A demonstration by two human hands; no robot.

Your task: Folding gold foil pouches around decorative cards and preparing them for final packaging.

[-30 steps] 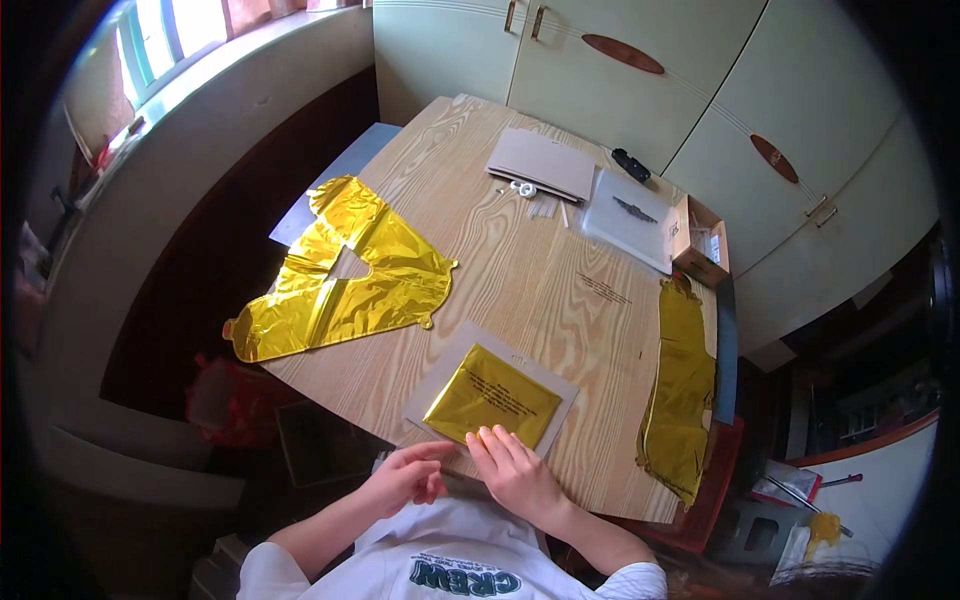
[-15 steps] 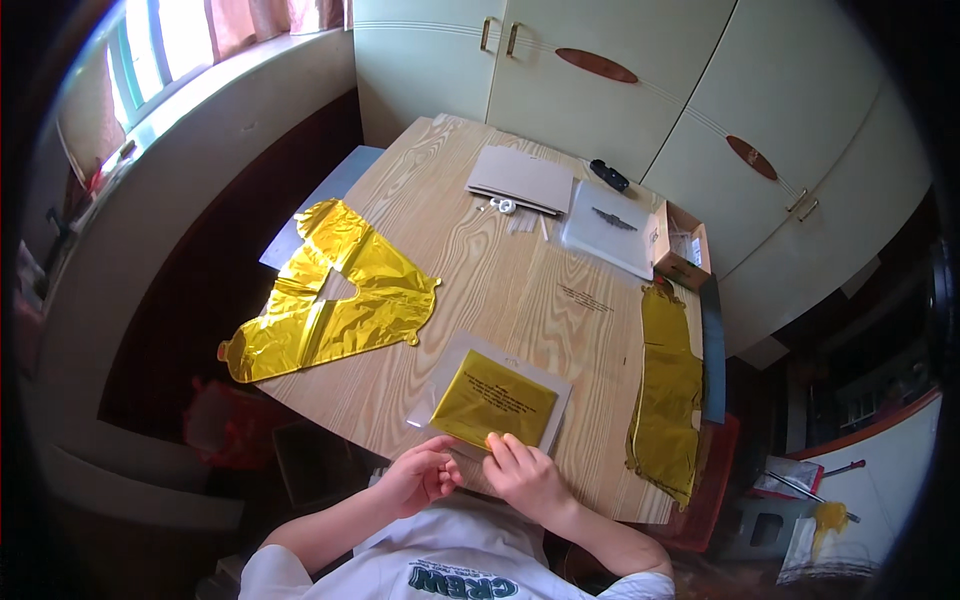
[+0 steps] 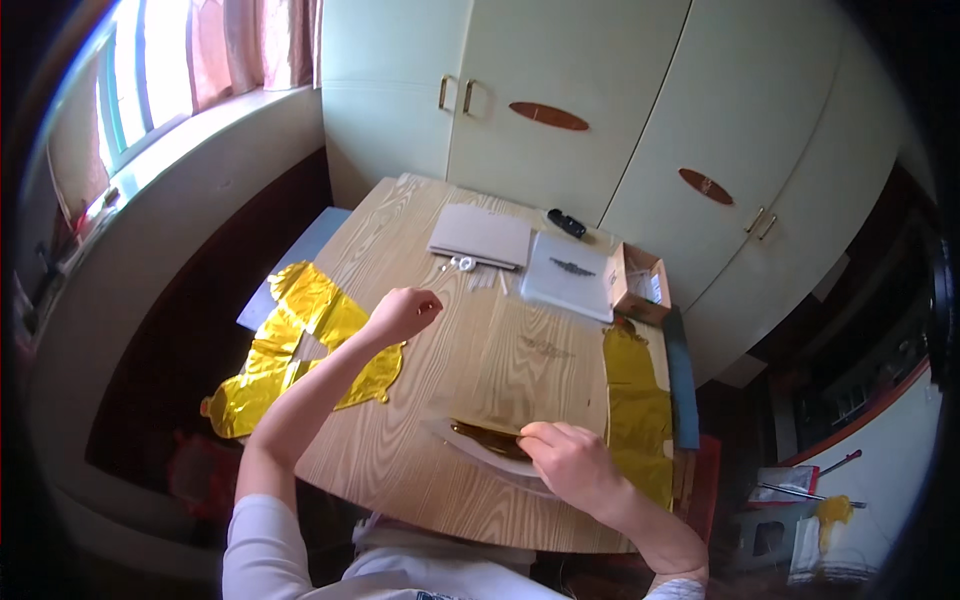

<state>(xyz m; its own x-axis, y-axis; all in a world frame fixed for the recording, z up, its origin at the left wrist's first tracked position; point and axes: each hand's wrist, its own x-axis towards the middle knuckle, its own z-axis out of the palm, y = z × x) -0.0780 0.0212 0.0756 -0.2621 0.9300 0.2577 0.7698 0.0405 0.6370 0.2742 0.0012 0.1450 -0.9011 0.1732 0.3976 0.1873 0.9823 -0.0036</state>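
Note:
A clear plastic packet (image 3: 532, 483) with a folded gold foil sheet (image 3: 485, 438) in it is tilted up at the near side of the table. My right hand (image 3: 572, 462) pinches its upper edge at the right; motion blurs the packet. My left hand (image 3: 403, 314) is raised over the middle left of the table with its fingers curled, and whatever they may hold is hidden. Under and beside my left forearm lies a spread gold foil balloon (image 3: 262, 395), partly covered by the arm. A flattened gold foil strip (image 3: 640, 405) lies along the right edge.
Toward the back of the wooden table (image 3: 400, 215) are grey boards (image 3: 482, 234), a white tape roll (image 3: 463, 264), short white sticks, a clear plastic sleeve (image 3: 566, 285) and a black object (image 3: 567, 223). An open box (image 3: 640, 283) stands at the right corner, before pale cabinets (image 3: 390, 130).
My left hand has left the packet and moved forward and left over the table. My right hand has lifted the packet's edge, tilting it from flat. The view has shifted upward.

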